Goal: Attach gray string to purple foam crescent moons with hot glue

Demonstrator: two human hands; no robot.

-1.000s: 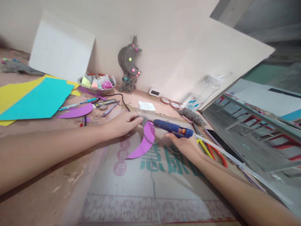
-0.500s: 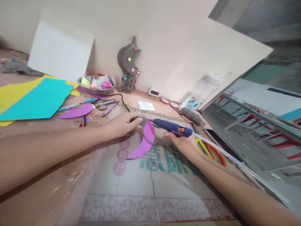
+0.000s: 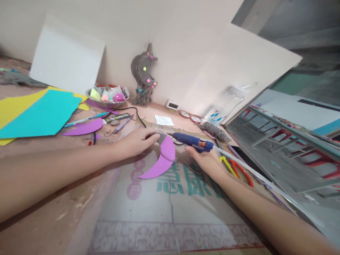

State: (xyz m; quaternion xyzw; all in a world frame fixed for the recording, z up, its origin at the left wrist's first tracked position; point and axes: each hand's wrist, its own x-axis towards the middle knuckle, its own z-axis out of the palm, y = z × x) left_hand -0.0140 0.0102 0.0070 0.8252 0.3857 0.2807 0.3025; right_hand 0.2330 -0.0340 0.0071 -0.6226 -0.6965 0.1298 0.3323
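My left hand (image 3: 142, 141) pinches the upper end of a purple crescent cutout (image 3: 159, 166), where grey yarn (image 3: 162, 138) wraps its tip. A loose strand of the yarn crosses the crescent's middle. In my right hand (image 3: 203, 159) is a blue hot glue gun (image 3: 192, 141), its nozzle pointing left, close to the crescent's upper edge. A long clear glue stick (image 3: 239, 161) sticks out of the gun's rear. Whether the nozzle touches the crescent I cannot tell. Beneath both hands lies a printed board (image 3: 148, 212) under clear plastic.
On the left are a turquoise sheet (image 3: 45, 113), another purple cutout (image 3: 86, 128) and a bowl (image 3: 107, 104) of bagged coloured clay. A yarn-wrapped moon decoration (image 3: 143, 72) leans on the wall. Grey yarn bundle (image 3: 215, 131), scissors (image 3: 240, 171) and a plastic jar (image 3: 225, 104) stand right.
The glue gun's nozzle has drawn slightly away from the yarn-wrapped tip. The crescent has turned a little, showing more of its face, and the view has shifted slightly.
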